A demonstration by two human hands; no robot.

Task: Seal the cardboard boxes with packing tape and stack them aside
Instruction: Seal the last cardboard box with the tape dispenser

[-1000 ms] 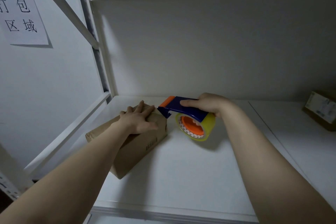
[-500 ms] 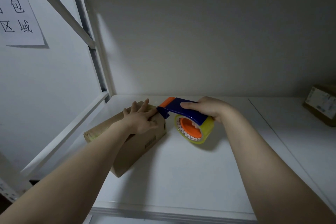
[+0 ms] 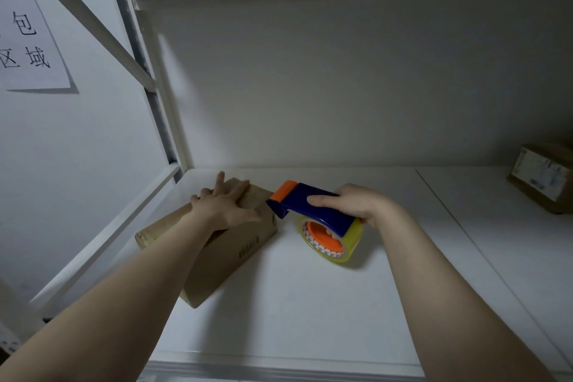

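Note:
A brown cardboard box (image 3: pixel 226 254) lies on the white shelf (image 3: pixel 310 304) at the left, one corner pointing toward me. My left hand (image 3: pixel 224 206) presses flat on the box's top with fingers spread. My right hand (image 3: pixel 356 203) grips a tape dispenser (image 3: pixel 310 205) with a blue body and orange front, carrying a roll of clear yellowish tape (image 3: pixel 333 240). The dispenser's front edge sits just off the box's right upper corner; whether it touches is unclear.
A second cardboard box (image 3: pixel 545 177) with a white label sits at the far right of the shelf. The shelf's back wall (image 3: pixel 341 87) rises behind. White frame rails (image 3: pixel 102 245) run along the left. A paper sign (image 3: pixel 28 37) hangs on the left wall.
The dispenser has drawn slightly away to the right from the box's corner. My left hand stays pressed on the box, and the box has not moved.

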